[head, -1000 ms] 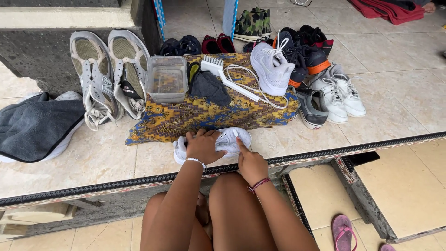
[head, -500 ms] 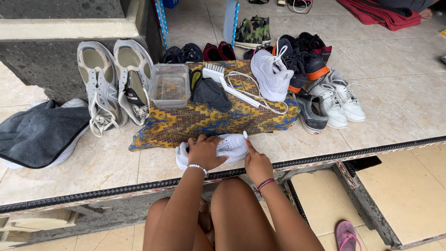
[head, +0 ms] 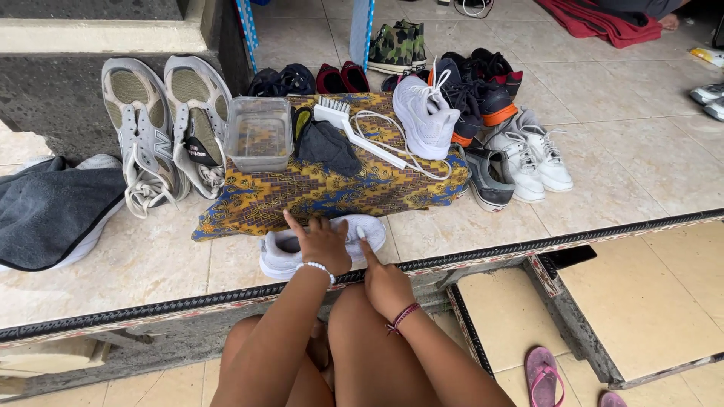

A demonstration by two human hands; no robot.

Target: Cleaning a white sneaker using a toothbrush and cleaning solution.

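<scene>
Tiled floor, raised step before me. Directly on it: patterned yellow cloth; white sneaker at the edge, under my hands; pair of grey sneakers against the wall; dark towel far left; white sneaker pair; camouflage shoes; red cloth.

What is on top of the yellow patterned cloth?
On the cloth sit a clear plastic tub, a dark rag, a white brush and a white shoe. What lies under it is covered.
</scene>
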